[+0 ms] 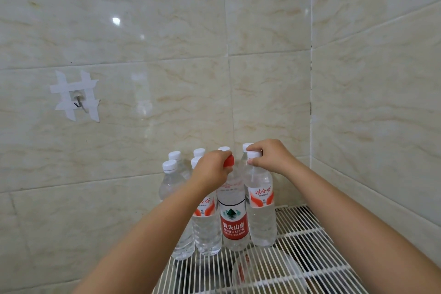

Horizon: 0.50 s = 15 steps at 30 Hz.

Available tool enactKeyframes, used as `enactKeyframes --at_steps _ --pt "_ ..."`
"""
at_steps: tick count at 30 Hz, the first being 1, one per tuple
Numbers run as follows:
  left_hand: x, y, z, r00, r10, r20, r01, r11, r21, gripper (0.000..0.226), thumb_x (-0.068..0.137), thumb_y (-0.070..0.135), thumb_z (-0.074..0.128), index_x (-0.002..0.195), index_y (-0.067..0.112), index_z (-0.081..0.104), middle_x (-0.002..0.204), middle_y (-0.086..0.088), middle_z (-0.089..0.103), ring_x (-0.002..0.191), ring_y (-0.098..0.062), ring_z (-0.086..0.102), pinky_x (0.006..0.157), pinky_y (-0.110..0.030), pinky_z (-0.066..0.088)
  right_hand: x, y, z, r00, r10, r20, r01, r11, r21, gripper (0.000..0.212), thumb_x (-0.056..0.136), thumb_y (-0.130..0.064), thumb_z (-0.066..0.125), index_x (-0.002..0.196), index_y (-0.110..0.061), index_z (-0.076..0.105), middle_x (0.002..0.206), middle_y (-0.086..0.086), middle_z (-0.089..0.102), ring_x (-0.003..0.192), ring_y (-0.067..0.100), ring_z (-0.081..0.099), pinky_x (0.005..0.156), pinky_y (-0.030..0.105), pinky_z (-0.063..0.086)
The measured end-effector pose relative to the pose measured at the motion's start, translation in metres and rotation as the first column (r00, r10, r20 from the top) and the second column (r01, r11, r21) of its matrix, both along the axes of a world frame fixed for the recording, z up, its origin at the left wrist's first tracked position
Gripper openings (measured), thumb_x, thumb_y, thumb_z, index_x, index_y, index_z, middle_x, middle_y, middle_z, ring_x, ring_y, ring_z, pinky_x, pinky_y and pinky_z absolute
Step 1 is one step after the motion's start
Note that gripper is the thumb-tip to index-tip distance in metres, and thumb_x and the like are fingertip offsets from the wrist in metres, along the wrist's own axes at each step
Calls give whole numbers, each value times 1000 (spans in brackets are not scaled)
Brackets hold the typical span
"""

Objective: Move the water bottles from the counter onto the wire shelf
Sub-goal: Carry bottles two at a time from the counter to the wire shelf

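Bottles [207, 227] stand upright in a tight cluster on the white wire shelf [307, 229], against the tiled wall. My left grip [212, 169] is clenched around the red cap [229, 160] of the red-labelled bottle [233, 222] (front row, middle). My right grip [269, 157] pinches the white cap [253, 154] of the bottle just beside it [262, 217].
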<state>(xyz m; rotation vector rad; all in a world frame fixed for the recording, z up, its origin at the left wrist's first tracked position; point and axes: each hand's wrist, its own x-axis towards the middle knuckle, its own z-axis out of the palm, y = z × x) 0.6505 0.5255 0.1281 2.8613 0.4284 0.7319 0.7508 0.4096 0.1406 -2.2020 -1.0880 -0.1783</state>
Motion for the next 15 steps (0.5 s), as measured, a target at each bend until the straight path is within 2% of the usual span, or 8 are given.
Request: enactKeyframes --at_steps 3,6,8,12,15 --pt "1 -3 -2 1000 21 -4 -21 1000 1 23 96 12 47 114 1 55 94 -7 51 86 -20 46 84 -35 45 -3 -3 -4 1000 -10 18 10 1000 15 43 85 -14 61 127 -10 53 136 12 52 121 26 51 96 29 43" --pt "-3 -8 -6 1000 21 11 -21 1000 -14 27 95 12 47 120 2 52 113 -12 58 103 -27 54 89 -34 44 -8 -4 -7 999 -11 52 11 1000 14 39 88 -12 55 126 -8 53 134 14 54 118 27 52 94 31 44" --pt "-7 -10 -8 1000 21 17 -20 1000 -20 32 95 12 47 126 4 48 124 -12 56 112 -26 52 93 -32 42 -11 -4 -8 998 -16 62 16 1000 2 39 88 -11 53 127 -8 51 131 15 55 116 29 53 93 32 44" --pt "-12 -14 -10 1000 25 -5 -25 999 -37 44 95 13 48 137 8 37 137 -9 47 123 -24 46 100 -31 39 -13 -5 -6 997 -38 62 42 997 -72 47 86 -15 56 131 -14 46 130 14 55 113 30 55 89 35 47" --pt "-17 -17 -11 999 33 -20 -33 999 -35 47 95 12 48 140 9 33 141 -9 42 126 -25 44 102 -33 39 -13 -5 -8 996 -36 77 43 995 -94 44 89 -13 55 131 -13 44 130 16 54 113 32 54 90 36 46"
